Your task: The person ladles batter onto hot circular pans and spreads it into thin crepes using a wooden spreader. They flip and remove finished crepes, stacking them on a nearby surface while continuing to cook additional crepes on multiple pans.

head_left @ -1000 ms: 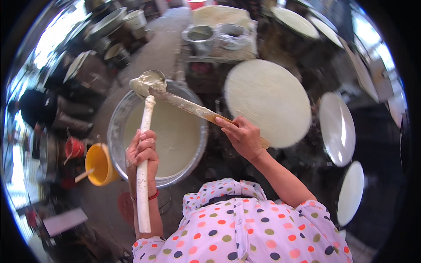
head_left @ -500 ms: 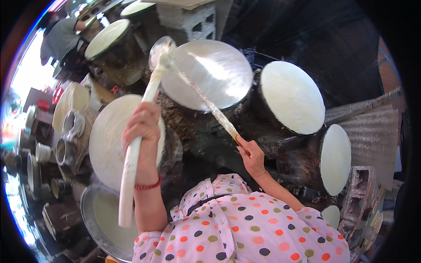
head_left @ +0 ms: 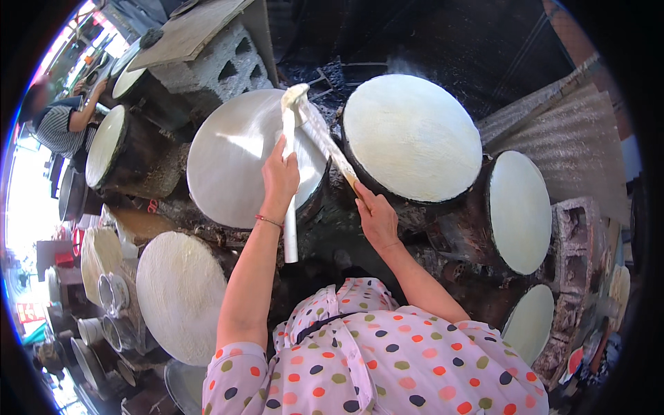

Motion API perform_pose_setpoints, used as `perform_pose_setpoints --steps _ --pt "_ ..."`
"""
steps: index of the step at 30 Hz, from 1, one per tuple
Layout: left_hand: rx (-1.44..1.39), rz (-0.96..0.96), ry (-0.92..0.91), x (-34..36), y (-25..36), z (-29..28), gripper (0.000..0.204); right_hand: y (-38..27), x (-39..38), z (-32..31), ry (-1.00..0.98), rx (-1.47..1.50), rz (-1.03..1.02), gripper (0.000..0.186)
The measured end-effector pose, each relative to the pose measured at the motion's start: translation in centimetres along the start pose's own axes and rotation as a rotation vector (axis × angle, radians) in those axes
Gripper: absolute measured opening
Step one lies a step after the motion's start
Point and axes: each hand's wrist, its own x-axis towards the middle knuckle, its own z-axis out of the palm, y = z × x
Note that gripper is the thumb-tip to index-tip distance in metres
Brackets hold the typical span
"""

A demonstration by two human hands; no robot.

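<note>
My left hand point(head_left: 280, 178) is wrapped around the long white handle point(head_left: 290, 238) of a ladle, whose batter-smeared head point(head_left: 296, 95) points away from me. In my right hand point(head_left: 378, 220) is a flat wooden stick point(head_left: 339, 158), coated pale along most of its length. Its far end meets or overlaps the ladle near the head; exactly how they touch I cannot tell. Both tools extend over the right side of a shiny grey round griddle point(head_left: 225, 162). Just to the right, a larger-looking round griddle point(head_left: 411, 138) carries an even, whitish layer.
More round griddles with pale layers stand at the right point(head_left: 520, 211), lower right point(head_left: 529, 325) and far left point(head_left: 106, 146). A round pale surface point(head_left: 181, 297) lies left of my arm. Concrete blocks point(head_left: 232, 66) stand behind. Another person point(head_left: 66, 128) works at the far left.
The view has turned rightward, so the griddles appear farther left. Both tools have moved from the shiny griddle's left edge to its right side. My left hand is now farther from my body.
</note>
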Motion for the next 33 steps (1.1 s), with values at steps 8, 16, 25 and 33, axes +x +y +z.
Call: perform_pose_setpoints --steps 8,16,25,33 --pt "0.398 0.304 0.033 2.2 -1.8 -2.7 0.05 -0.2 -0.1 2.5 0.0 0.109 0.001 0.038" --pt "0.401 0.419 0.213 6.0 -5.0 -7.0 0.052 -5.1 0.5 5.6 -0.02 0.553 0.245 0.037" --pt "-0.053 0.055 0.294 0.6 -1.7 -12.3 0.049 -8.4 1.4 6.7 -0.224 0.793 0.504 0.04" --pt "-0.506 -0.141 0.178 -4.8 1.0 -11.0 0.048 -11.8 6.5 10.9 -0.122 0.448 0.005 0.04"
